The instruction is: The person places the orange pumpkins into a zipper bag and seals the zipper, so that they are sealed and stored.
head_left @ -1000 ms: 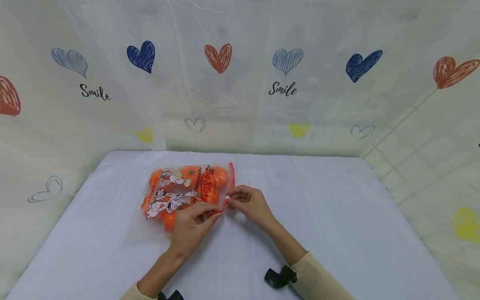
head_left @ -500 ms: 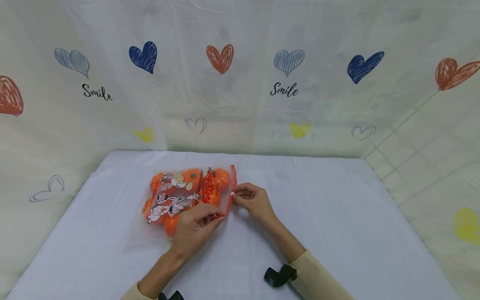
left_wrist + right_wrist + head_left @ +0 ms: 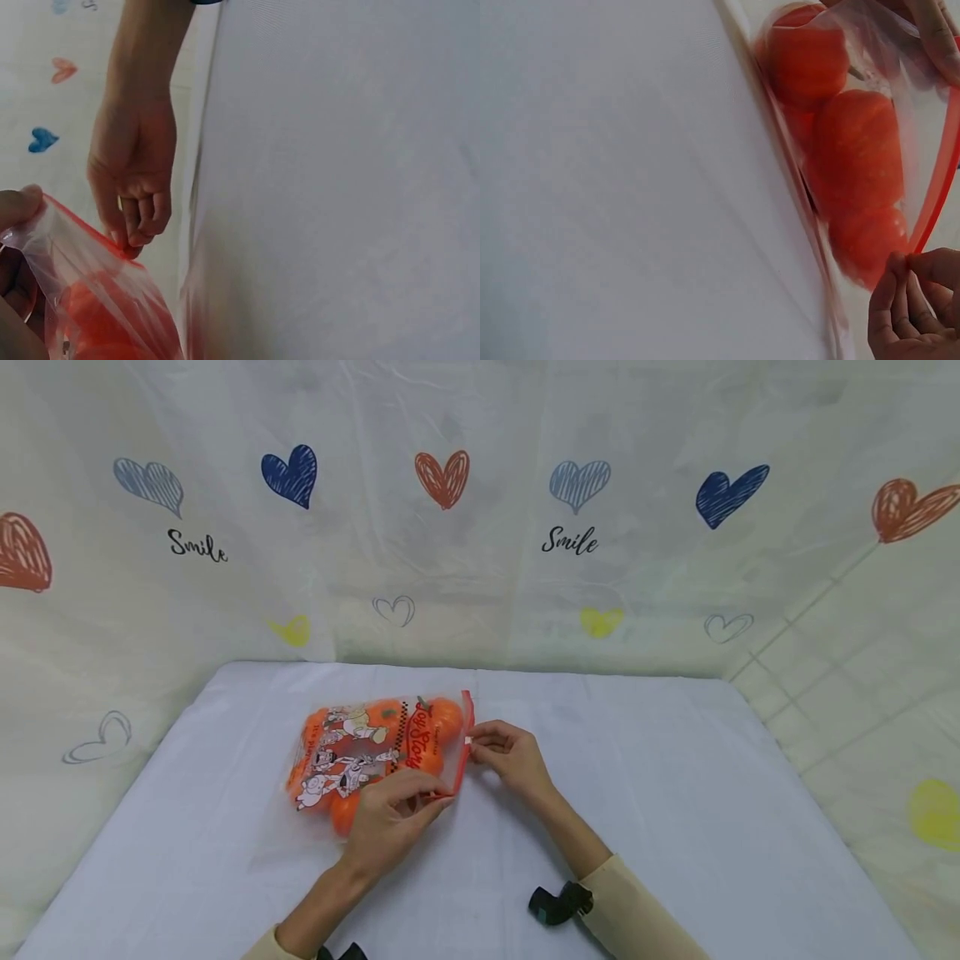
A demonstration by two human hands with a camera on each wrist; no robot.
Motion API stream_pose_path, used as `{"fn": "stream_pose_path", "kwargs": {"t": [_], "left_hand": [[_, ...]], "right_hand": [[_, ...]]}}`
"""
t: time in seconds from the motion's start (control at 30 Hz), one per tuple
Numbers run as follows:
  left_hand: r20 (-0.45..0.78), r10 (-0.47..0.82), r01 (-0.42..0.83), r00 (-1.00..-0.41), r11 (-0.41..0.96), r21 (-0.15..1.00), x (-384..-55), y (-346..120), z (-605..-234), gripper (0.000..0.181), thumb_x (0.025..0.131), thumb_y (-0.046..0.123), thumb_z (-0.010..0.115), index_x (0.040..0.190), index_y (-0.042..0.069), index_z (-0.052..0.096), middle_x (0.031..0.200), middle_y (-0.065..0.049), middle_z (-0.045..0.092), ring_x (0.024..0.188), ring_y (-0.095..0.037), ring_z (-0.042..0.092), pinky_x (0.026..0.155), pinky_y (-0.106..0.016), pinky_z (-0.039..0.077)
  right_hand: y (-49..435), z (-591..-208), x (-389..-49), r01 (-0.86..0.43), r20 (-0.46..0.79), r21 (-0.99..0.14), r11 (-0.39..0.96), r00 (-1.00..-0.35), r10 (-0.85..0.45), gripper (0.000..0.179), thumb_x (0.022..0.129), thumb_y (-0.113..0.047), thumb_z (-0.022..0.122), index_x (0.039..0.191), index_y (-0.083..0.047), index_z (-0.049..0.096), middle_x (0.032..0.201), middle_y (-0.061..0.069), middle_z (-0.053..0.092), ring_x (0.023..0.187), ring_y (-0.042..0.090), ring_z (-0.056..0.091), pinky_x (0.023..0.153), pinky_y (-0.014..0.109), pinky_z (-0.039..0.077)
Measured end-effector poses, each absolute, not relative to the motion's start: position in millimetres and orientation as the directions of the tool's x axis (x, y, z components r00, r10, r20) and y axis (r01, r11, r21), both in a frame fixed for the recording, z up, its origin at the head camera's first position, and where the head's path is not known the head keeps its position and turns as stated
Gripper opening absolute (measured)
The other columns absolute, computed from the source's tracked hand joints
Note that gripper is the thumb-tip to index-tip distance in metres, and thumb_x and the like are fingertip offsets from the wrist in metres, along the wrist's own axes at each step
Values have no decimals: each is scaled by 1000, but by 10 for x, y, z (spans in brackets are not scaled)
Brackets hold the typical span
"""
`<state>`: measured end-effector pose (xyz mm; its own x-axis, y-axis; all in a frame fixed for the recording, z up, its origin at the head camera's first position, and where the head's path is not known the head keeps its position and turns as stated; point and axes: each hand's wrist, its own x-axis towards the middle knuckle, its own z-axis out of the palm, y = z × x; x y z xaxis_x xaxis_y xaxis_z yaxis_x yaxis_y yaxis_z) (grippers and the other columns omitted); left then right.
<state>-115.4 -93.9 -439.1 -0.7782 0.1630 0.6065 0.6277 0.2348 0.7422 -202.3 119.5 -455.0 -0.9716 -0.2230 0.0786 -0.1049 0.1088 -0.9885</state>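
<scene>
A clear zip bag (image 3: 352, 747) printed with cartoon figures and "Toy Story" lies on the white table, its red zip strip (image 3: 462, 770) facing right. Inside are several round orange fruit-like things (image 3: 855, 150), some with stems. My left hand (image 3: 386, 814) pinches the bag's near corner at the end of the strip. Farther along, my right hand (image 3: 515, 760) pinches the red strip at the small white slider (image 3: 468, 740). In the right wrist view the fingertips (image 3: 900, 262) of my right hand meet on the strip, and the slider is hidden.
A white cloth covers the table (image 3: 637, 777). Behind it hangs a pale curtain (image 3: 495, 552) with hearts and "Smile" lettering. Black wrist cameras (image 3: 561, 903) sit on both forearms.
My right hand has moved away from me along the red strip, from near the left hand's corner, with the white slider. My left hand stays at the corner, shifted slightly right with the bag.
</scene>
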Motion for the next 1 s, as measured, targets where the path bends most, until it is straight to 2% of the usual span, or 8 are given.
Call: {"fn": "stream_pose_path", "kwargs": {"t": [0.23, 0.5, 0.8, 0.87, 1.0], "left_hand": [[552, 135, 567, -823, 262, 781, -1119, -935, -4381, 16, 83, 10, 87, 96, 18, 81, 84, 1, 75, 68, -9, 56, 57, -22, 48], [518, 146, 538, -843, 264, 800, -1133, -929, -4387, 13, 85, 14, 86, 95, 21, 81, 86, 6, 75, 68, -7, 56, 58, -20, 47], [492, 165, 519, -855, 268, 812, -1130, -948, -4359, 11, 87, 17, 85, 96, 19, 82, 87, 5, 75, 69, -6, 55, 58, -19, 46], [485, 165, 512, -859, 263, 817, -1127, -949, -4349, 12, 86, 16, 86, 96, 20, 82, 87, 6, 75, 69, -7, 56, 58, -20, 47], [471, 167, 499, -866, 248, 830, -1125, -950, -4337, 14, 85, 15, 87, 95, 23, 82, 86, 8, 74, 68, -7, 56, 57, -20, 46]], "right_hand": [[1191, -4584, -2057, -114, 77, -981, 160, -973, -218, 22, 94, 0, 72, 116, 1, 72, 103, 24, 74, 84, 22, 76, 78, 24, 62], [1181, -4552, -2085, -117, 81, -975, 189, -979, -187, 22, 94, 2, 71, 115, -1, 73, 103, 22, 74, 83, 18, 74, 79, 26, 63], [1151, -4516, -2111, -131, 95, -970, 205, -980, -174, 23, 93, 1, 72, 116, 0, 72, 103, 25, 74, 89, 38, 75, 78, 31, 64], [1144, -4522, -2119, -133, 99, -969, 209, -981, -165, 23, 93, 2, 73, 117, 2, 72, 104, 26, 74, 88, 37, 75, 78, 32, 64], [1126, -4530, -2131, -126, 96, -966, 225, -986, -138, 23, 93, 3, 73, 116, 1, 72, 103, 23, 74, 83, 23, 74, 77, 26, 63]]}}
